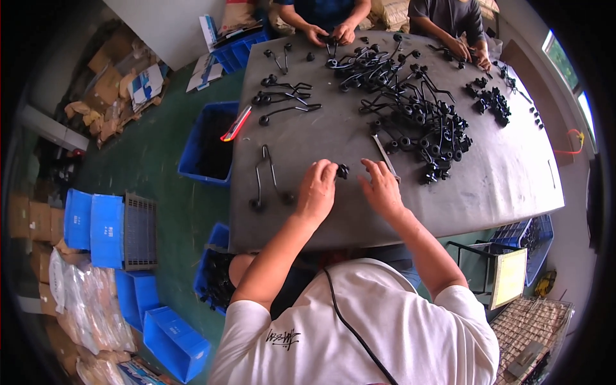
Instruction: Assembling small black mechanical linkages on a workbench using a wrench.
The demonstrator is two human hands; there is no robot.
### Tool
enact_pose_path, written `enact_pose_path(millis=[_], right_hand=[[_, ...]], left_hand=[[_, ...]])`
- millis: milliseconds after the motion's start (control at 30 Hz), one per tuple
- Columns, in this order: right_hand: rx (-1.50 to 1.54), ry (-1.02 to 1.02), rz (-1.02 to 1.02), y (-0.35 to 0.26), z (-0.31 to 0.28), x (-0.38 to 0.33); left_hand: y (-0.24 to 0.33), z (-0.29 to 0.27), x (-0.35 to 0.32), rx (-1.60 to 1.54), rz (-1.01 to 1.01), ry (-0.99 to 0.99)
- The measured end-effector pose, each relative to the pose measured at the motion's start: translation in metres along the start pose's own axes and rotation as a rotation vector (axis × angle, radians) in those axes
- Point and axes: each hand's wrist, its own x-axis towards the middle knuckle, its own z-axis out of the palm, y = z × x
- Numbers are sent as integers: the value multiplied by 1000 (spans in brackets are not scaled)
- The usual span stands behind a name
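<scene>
My left hand [317, 189] is closed, pinching a small black part [342, 171] between thumb and fingertips above the grey table. My right hand [383, 189] is a little to the right of it, thumb and fingers apart and nothing seen between them. A thin flat metal tool [384, 151] lies right beside that hand's fingers; whether they touch is hard to tell. Left of my hands rests a bent black rod [270, 168] with round black ends. Beyond my right hand spreads a large tangled heap of similar black rods and fittings [417, 119].
A red-and-white utility knife [236, 124] lies at the table's left edge. Several bent rods [285, 99] lie behind it. Two people [330, 19] [452, 32] handle black parts across the table. Blue bins [187, 168] stand on the floor at left; a stool [508, 277] stands at right.
</scene>
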Motion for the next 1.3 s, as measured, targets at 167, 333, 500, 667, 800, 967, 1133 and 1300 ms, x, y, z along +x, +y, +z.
enact_pose_path(millis=[167,333,500,667,800,967,1133,1300], right_hand=[[-68,-66,-88,8,1,-19],[-89,29,-79,-4,-3,-20],[-36,-92,9,2,9,-8],[280,-204,-84,-4,-8,-11],[168,-92,22,1,-6,-5],[231,-195,-74,-1,-11,-3],[224,-220,16,-2,-9,-3],[248,-217,57,-2,-11,-2]], left_hand=[[9,10,-25,-48,145,-124],[20,11,-18,-99,-46,-69],[16,21,-10,5,-152,-174],[4,25,-13,-81,-130,-94],[4,23,-14,-61,-104,-102],[4,22,-13,-47,-99,-73],[5,22,-13,-25,-102,-65],[5,22,-13,-29,-115,-61]])
